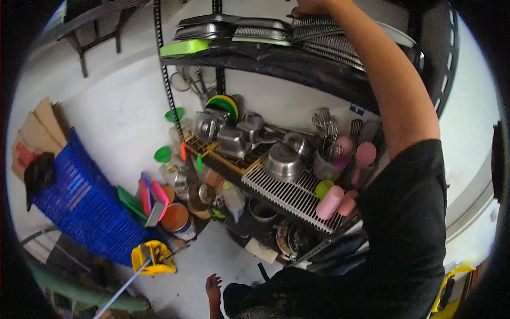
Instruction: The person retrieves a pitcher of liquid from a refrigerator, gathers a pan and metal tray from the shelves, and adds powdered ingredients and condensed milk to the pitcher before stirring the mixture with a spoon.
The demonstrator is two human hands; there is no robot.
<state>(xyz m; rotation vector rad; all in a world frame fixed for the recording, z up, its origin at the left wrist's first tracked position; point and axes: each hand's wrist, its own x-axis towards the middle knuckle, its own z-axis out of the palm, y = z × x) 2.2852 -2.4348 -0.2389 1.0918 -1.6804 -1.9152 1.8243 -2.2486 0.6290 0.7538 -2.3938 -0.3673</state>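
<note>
My right arm stretches up across the right side, and my right hand [314, 6] is at the top edge, by the stacked metal trays [324, 38] on the upper shelf. Its fingers are mostly cut off or in shadow, so whether they grip a tray cannot be made out. Low in the view, my left hand [213, 287] hangs above the floor with its fingers loosely apart and nothing in it. More dark metal trays [260, 29] and a bright green tray [186, 48] lie along that same shelf.
A lower rack holds a steel bowl [284, 162], metal containers [234, 142], pink cups [330, 203] and upright utensils [326, 127]. Pots [201, 196] and a bucket [178, 219] stand below. To the left are a blue crate [87, 202] and a yellow mop wringer [154, 258].
</note>
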